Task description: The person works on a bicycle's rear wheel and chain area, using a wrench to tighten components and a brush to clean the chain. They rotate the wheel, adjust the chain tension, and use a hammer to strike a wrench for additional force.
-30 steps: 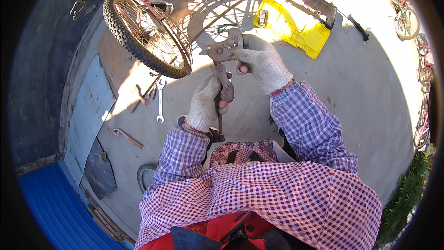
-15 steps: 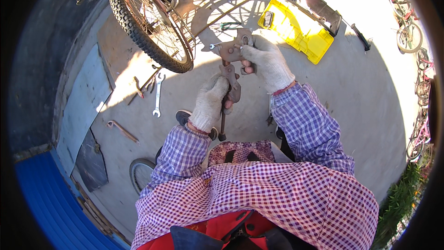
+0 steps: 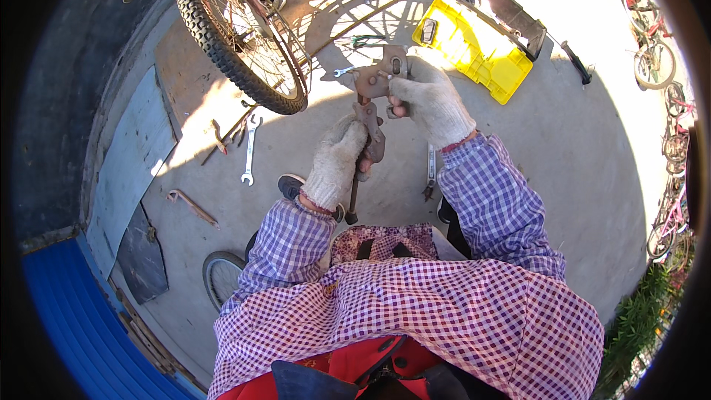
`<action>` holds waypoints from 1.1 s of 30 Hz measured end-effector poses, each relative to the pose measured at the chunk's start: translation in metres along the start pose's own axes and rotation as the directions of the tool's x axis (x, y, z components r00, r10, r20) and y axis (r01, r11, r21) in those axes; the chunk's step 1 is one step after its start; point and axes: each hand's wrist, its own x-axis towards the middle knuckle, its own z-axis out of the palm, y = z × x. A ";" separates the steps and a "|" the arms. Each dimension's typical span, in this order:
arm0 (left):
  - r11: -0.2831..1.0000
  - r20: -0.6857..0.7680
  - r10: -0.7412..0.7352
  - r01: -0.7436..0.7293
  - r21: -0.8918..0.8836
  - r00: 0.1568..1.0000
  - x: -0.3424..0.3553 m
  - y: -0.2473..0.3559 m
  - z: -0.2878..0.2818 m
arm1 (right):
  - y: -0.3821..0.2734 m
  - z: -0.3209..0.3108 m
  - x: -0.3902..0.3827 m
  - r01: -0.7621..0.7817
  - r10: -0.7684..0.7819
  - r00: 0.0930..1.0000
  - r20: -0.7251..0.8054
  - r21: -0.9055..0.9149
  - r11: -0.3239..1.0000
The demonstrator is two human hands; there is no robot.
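Observation:
Held up in front of me is a rusty bicycle kickstand (image 3: 372,83), its flat bracket plate on top with a slotted hole. Below the plate, a thin leg runs down toward me and ends in a dark foot. My left hand (image 3: 335,164), in a whitish knit glove, is closed round the lower bracket piece of the kickstand. With the same kind of glove on, my right hand (image 3: 435,105) grips the upper plate at its right edge, thumb lying across the front. Some of the gloved fingers are hidden behind the metal.
A bicycle wheel (image 3: 194,18) with a knobby tyre stands upper left. An opened toolbox with a yellow lid (image 3: 478,55) lies upper right, a black-handled tool (image 3: 576,63) beside it. On the concrete are an open-ended wrench (image 3: 250,152) and a bent rusty bar (image 3: 194,208). Parked bicycles (image 3: 655,59) line the right.
Both hands keep the same hold on the kickstand. The view has shifted slightly, and a wrench on the ground by my right sleeve now shows more fully.

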 end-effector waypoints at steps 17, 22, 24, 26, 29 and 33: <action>0.995 -0.036 0.037 -0.033 0.097 0.999 -0.008 0.003 0.007 | 0.001 -0.001 0.002 0.028 -0.028 1.000 -0.001 -0.065 0.998; 0.995 -0.005 -0.007 0.008 0.104 1.000 -0.006 -0.004 0.002 | 0.006 0.001 0.006 0.091 -0.091 0.994 -0.057 0.006 0.996; 0.993 0.004 0.004 -0.004 0.115 1.000 -0.006 -0.008 0.001 | 0.007 0.000 0.006 0.081 -0.081 0.995 -0.059 0.008 0.997; 0.992 -0.005 -0.006 0.007 0.129 1.000 -0.005 -0.010 -0.002 | 0.008 -0.001 0.005 0.062 -0.063 0.996 -0.063 -0.014 0.998; 0.996 -0.019 -0.025 0.027 0.084 1.000 -0.005 -0.007 -0.002 | 0.008 0.001 0.010 0.046 -0.050 0.997 -0.065 -0.075 0.996; 0.999 -0.071 -0.012 0.015 0.036 0.997 -0.005 -0.005 -0.003 | 0.012 0.001 0.008 0.076 -0.097 0.988 -0.124 -0.167 0.983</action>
